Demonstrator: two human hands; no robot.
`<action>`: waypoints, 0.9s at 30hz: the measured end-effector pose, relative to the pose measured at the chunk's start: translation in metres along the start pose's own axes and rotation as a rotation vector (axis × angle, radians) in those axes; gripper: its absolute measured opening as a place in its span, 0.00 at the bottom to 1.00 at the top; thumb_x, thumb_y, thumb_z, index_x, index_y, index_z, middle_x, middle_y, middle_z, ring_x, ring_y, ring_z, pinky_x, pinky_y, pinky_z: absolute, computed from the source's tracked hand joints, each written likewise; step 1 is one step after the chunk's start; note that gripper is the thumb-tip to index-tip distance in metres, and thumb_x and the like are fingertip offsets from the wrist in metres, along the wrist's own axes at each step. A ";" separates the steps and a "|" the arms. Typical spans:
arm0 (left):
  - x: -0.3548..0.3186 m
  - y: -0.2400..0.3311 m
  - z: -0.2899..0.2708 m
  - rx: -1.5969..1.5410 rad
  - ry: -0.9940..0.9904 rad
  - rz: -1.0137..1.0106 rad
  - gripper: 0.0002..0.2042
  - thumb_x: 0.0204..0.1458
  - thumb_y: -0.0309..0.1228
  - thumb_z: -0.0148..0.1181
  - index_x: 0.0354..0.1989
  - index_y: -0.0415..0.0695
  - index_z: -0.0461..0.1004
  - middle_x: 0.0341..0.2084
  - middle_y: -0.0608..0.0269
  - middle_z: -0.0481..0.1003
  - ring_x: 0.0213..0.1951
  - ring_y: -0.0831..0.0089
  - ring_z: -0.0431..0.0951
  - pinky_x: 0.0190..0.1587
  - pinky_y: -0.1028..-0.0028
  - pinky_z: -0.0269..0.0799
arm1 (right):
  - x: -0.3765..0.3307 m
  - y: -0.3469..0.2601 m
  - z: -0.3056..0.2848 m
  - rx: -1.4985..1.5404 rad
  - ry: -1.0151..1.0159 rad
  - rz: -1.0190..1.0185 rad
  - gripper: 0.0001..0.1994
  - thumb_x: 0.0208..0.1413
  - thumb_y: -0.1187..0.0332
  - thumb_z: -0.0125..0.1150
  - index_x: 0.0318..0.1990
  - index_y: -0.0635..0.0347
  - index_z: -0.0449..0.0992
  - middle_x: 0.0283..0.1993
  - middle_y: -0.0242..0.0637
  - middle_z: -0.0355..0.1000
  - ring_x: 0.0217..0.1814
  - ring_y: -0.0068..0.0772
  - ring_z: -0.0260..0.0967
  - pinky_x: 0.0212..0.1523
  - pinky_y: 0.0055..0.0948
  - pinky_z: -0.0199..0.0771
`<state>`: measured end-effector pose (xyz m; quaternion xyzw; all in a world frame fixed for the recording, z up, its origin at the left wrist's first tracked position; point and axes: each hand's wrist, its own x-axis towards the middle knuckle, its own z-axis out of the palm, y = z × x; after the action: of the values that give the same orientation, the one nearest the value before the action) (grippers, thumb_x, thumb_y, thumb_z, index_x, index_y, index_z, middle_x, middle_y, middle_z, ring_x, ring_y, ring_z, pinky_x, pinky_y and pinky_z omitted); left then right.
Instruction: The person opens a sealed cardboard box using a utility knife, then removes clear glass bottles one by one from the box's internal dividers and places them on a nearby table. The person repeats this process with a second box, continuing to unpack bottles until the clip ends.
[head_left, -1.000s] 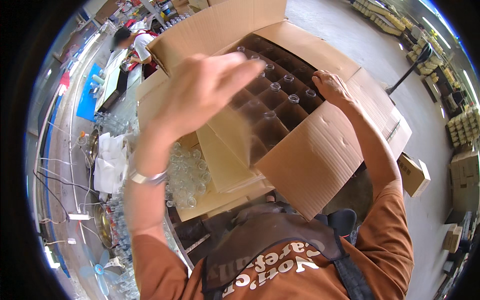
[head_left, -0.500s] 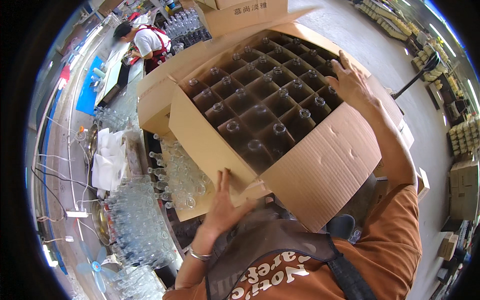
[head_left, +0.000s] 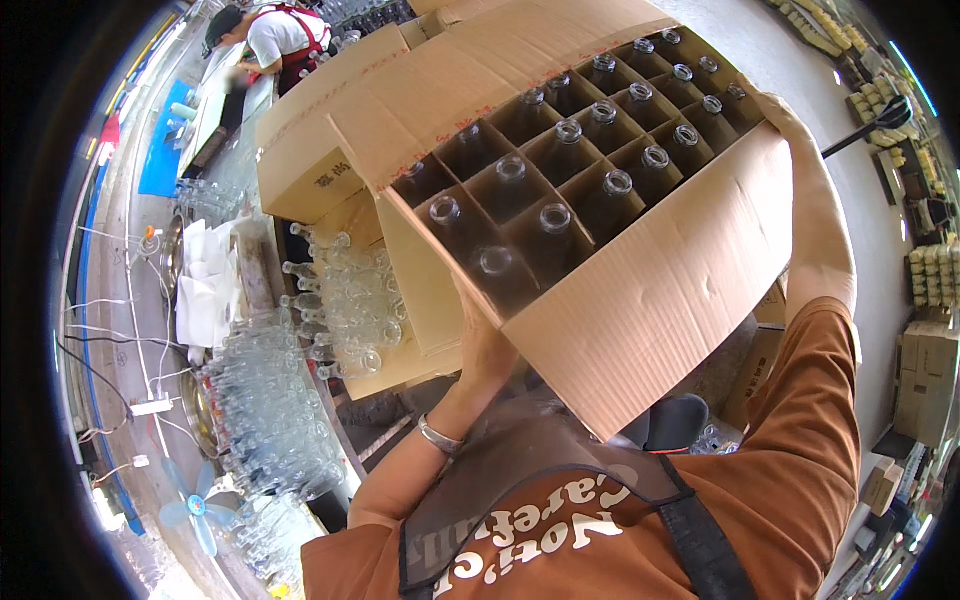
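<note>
A large open cardboard box (head_left: 650,270) stands in front of me, its near flap folded down. Inside, cardboard dividers form cells, and clear glass bottles (head_left: 568,131) stand in them with their necks showing. My left hand (head_left: 487,345) is at the box's near left corner, its fingers mostly hidden behind the left flap (head_left: 425,275). Around the far right corner wraps my right hand (head_left: 785,112), fingertips out of sight. Both hands hold the box between them. Another wide flap (head_left: 500,80) with red marks runs along the far side of the opening.
Left of the box, a second carton holds clear bottles lying down (head_left: 345,300). Many bottles (head_left: 265,410) crowd the bench beside a blue fan (head_left: 197,505). A co-worker (head_left: 280,40) bends over the bench at far left. A black-handled pole (head_left: 890,115) stands to the right.
My left hand has moved up and right to the box's corner, and my right hand outward to its far right corner. The box has shifted, and its far flap now hides some rows of bottles.
</note>
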<state>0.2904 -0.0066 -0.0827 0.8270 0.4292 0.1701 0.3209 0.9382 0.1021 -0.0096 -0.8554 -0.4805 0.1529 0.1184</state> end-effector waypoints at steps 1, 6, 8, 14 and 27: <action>-0.002 0.000 0.000 -0.049 0.013 -0.020 0.39 0.51 0.30 0.65 0.68 0.32 0.48 0.63 0.35 0.53 0.63 0.40 0.57 0.66 0.55 0.56 | 0.002 0.002 -0.002 0.006 0.009 -0.024 0.46 0.53 0.24 0.40 0.62 0.55 0.72 0.66 0.52 0.65 0.68 0.54 0.61 0.67 0.44 0.58; -0.005 0.019 -0.069 -0.397 -0.175 -0.253 0.42 0.46 0.30 0.73 0.67 0.31 0.53 0.64 0.40 0.62 0.66 0.53 0.62 0.66 0.61 0.60 | -0.086 -0.088 0.012 -0.363 0.637 -0.173 0.31 0.59 0.37 0.49 0.54 0.53 0.77 0.61 0.44 0.70 0.66 0.48 0.63 0.66 0.52 0.58; -0.025 -0.002 -0.105 -0.206 -0.023 -0.130 0.38 0.47 0.32 0.72 0.63 0.29 0.60 0.60 0.40 0.67 0.62 0.53 0.68 0.64 0.61 0.64 | -0.150 -0.172 0.019 -0.186 0.578 -0.719 0.20 0.55 0.56 0.65 0.53 0.55 0.77 0.57 0.42 0.73 0.64 0.45 0.66 0.64 0.43 0.65; 0.049 0.054 -0.128 -0.167 0.111 0.308 0.29 0.49 0.28 0.69 0.62 0.39 0.67 0.60 0.54 0.68 0.54 0.65 0.75 0.58 0.65 0.70 | -0.209 -0.219 0.048 -0.046 -0.138 -0.837 0.24 0.46 0.56 0.72 0.49 0.57 0.80 0.51 0.37 0.74 0.58 0.41 0.67 0.60 0.39 0.66; 0.109 0.075 -0.047 -0.297 0.088 0.423 0.15 0.48 0.30 0.69 0.40 0.33 0.76 0.35 0.42 0.76 0.41 0.46 0.76 0.45 0.58 0.73 | -0.221 -0.254 0.072 -0.010 -0.048 -0.731 0.21 0.56 0.64 0.63 0.57 0.57 0.74 0.48 0.47 0.76 0.47 0.47 0.74 0.51 0.40 0.71</action>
<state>0.3717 0.0686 0.0032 0.8341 0.2305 0.3304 0.3769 0.6024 0.0459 0.0455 -0.6239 -0.7580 0.1179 0.1496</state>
